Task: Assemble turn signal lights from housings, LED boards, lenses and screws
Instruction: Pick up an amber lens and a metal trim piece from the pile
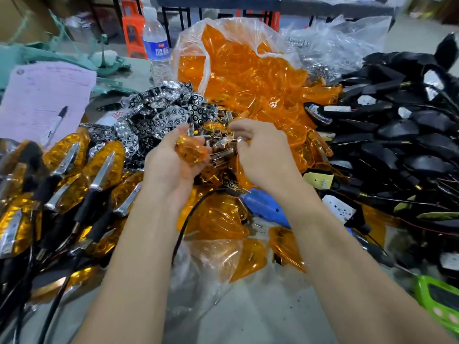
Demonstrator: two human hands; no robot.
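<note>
My left hand [171, 157] holds an orange lens [191, 150] in its curled fingers, palm up, at the middle of the table. My right hand [258, 150] pinches a small chrome reflector piece [223, 147] right beside that lens. Behind the hands lies a heap of chrome reflectors [161, 112] and a clear bag of orange lenses [238, 63]. Black housings with wires [407, 135] are piled at the right. Finished turn signal lights [64, 184] with orange lenses and chrome strips lie at the left.
A water bottle [156, 43] stands at the back. A pink paper with a marker [44, 100] lies at the left. A blue screwdriver handle [265, 204] and a black cable [183, 227] lie under my forearms. A green object [437, 299] sits at the lower right.
</note>
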